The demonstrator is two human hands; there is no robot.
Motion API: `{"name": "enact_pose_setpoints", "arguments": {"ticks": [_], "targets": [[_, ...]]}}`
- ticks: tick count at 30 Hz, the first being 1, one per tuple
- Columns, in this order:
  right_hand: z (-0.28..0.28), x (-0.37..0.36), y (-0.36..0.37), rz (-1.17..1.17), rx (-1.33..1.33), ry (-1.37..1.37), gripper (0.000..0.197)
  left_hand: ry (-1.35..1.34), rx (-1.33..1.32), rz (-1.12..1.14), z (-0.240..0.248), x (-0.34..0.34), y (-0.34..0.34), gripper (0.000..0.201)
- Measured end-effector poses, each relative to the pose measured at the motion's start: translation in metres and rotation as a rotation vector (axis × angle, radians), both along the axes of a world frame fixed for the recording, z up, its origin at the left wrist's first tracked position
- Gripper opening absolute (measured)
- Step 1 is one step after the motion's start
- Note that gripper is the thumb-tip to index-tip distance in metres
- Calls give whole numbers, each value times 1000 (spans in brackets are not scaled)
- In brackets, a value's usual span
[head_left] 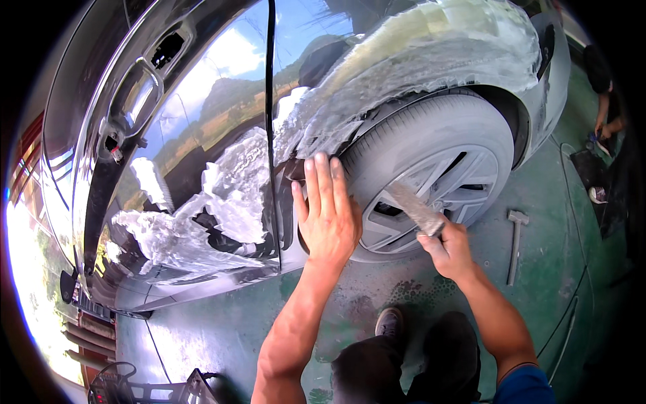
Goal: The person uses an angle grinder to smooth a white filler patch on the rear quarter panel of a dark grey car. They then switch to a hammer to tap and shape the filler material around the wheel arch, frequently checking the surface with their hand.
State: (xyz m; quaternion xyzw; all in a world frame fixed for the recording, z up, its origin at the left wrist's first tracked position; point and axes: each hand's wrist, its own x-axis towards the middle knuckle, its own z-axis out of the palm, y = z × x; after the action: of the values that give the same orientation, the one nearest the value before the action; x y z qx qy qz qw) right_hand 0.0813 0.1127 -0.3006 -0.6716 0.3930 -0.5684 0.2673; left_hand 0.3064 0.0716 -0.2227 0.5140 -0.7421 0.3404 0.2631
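My left hand (330, 222) lies with its fingers stretched out against the lower body panel, just right of the door seam and beside the wheel arch. My right hand (449, 250) is closed round the near end of a flat, dusty grey scraper-like tool (414, 207), slightly blurred, in front of the wheel (431, 192). Its exact kind cannot be made out. Rough whitish filler (417, 54) covers the panel above the wheel arch. More filler (232, 188) spreads over the lower part of the glossy dark car door (202, 87).
A hammer (515, 249) lies on the green floor (404, 276), right of the wheel. Cables (572, 195) run along the floor at the right. At the far right another person's hands (609, 128) are at work. A dark metal-framed device (158, 390) stands at the lower left.
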Motion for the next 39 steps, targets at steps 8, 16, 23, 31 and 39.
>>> {"name": "enact_pose_setpoints", "arguments": {"ticks": [8,16,23,31,39], "targets": [[59,59,-33,-84,-373,163,34,-13,68,35,-16,12,8,75],[76,68,-51,-142,-456,245,41,24,-16,-44,-18,7,2,64],[74,53,-50,-144,-259,274,43,31,32,-9,-14,5,9,69],[-12,-28,56,-191,223,-271,36,-394,-128,-88,72,-53,-51,75],[-52,-78,120,-309,464,-873,29,-807,-229,-158,118,-192,-104,72]]}}
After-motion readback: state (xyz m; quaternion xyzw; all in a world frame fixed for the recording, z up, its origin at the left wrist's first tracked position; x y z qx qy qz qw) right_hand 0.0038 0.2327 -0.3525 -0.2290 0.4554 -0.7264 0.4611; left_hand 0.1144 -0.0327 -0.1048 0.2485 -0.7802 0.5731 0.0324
